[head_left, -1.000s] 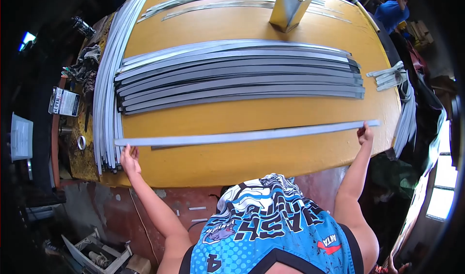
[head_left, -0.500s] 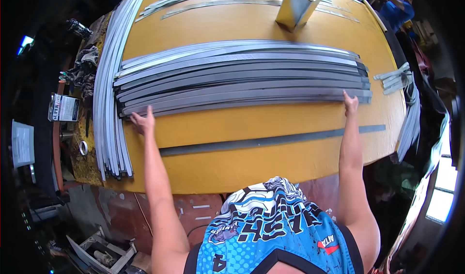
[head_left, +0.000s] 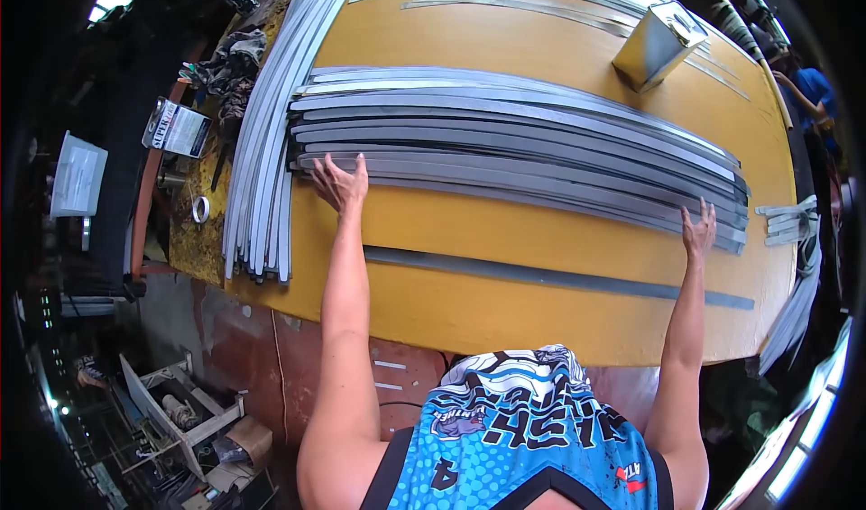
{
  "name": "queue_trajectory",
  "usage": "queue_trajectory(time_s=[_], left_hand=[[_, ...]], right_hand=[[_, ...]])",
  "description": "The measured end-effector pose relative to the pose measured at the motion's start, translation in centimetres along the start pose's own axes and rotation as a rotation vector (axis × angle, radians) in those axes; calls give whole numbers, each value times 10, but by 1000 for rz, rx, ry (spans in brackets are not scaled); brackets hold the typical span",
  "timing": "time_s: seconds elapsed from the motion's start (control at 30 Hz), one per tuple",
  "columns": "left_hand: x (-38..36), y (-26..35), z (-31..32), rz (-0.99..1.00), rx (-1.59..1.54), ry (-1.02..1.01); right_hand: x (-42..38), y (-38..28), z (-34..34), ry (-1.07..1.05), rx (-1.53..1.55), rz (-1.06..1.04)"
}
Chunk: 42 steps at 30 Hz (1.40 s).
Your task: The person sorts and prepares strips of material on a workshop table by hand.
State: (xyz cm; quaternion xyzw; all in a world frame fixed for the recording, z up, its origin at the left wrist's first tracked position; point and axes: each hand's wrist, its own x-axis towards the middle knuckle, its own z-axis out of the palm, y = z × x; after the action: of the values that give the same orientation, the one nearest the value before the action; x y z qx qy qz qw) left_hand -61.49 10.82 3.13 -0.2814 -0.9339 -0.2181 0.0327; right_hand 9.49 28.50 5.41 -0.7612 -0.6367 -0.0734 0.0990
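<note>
A wide bundle of long grey strips (head_left: 505, 136) lies across the yellow table (head_left: 505, 316). My left hand (head_left: 341, 183) rests with spread fingers on the near edge of the bundle, close to its left end. Near the right end, my right hand (head_left: 698, 230) touches the same edge, fingers apart. A single dark strip (head_left: 541, 276) lies by itself between the bundle and me, passing behind my forearms. At the left, another stack of long light strips (head_left: 280, 131) runs crosswise, touching the bundle's left end.
A metal can (head_left: 657, 48) stands at the back right, near thin strips (head_left: 514, 9). More strips (head_left: 787, 223) hang over the right edge. Left are a labelled tin (head_left: 177, 128), a tape roll (head_left: 200, 209) and dark cloth (head_left: 236, 66). Another person (head_left: 815, 91) is at the far right.
The view has turned, so the table and strips appear tilted and shifted right. Both hands remain at the bundle's near edge; my left hand's fingers are spread wider.
</note>
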Motion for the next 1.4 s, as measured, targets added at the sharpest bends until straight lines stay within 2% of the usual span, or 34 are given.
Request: queue_trajectory(time_s=[0.1, 0.17, 0.27, 0.57, 0.63, 0.73, 0.8, 0.97, 1.13, 1.27, 1.4], left_hand=[[-2, 0, 1, -14, -30, -17], [-4, 2, -5, -49, -47, -127], [0, 2, -7, -37, 37, -153], [7, 2, -15, -23, 108, -136], [9, 2, -19, 30, 155, -140], [15, 2, -21, 72, 121, -164], [16, 3, -19, 76, 90, -194], [9, 12, -25, -27, 122, -189], [6, 12, -21, -114, 136, -195], [5, 5, -24, -63, 120, -207], [14, 15, -21, -129, 115, -173]], right_hand=[[-2, -8, 0, -95, -14, 32], [-4, -10, 1, -80, -15, 21], [-7, -13, -11, -80, -35, 40], [-2, -18, -19, -87, -3, 52], [1, -14, -18, -34, -65, -43], [9, -8, -30, -66, -50, -155], [14, -10, -41, -109, -36, -144], [9, -13, -37, -154, -40, -95], [2, -6, -23, -58, 47, -89], [2, -4, -15, -25, 51, -88], [1, -2, -12, -36, 46, -69]])
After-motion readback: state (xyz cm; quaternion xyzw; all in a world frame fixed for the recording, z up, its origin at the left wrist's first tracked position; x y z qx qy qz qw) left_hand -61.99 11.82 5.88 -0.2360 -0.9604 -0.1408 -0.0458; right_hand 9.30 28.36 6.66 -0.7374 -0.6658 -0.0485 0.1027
